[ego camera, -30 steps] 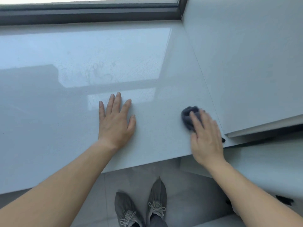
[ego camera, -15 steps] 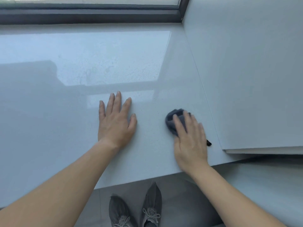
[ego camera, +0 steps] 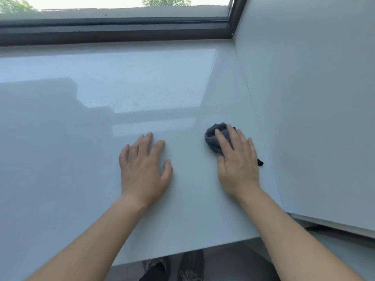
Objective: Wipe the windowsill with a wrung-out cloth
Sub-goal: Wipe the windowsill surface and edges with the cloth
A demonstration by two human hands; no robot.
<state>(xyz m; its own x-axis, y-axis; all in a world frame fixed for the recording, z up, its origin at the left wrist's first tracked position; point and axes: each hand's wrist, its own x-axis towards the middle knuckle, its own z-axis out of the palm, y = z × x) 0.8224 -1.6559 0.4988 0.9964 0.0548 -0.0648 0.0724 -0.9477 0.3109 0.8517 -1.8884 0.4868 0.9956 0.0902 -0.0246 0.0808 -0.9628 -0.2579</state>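
Lying bunched under the right hand [ego camera: 238, 159], the cloth [ego camera: 213, 136] is showing at eleven o'clock from the palm; it is dark grey, soft and crumpled. The flat fingers are pressing it down, not closing round it. The unwiped part of the windowsill [ego camera: 101, 110], glossy, pale and hard, is stretching toward nine and twelve o'clock. The left hand [ego camera: 144, 169] is resting open on it, holding nothing, well apart from the cloth.
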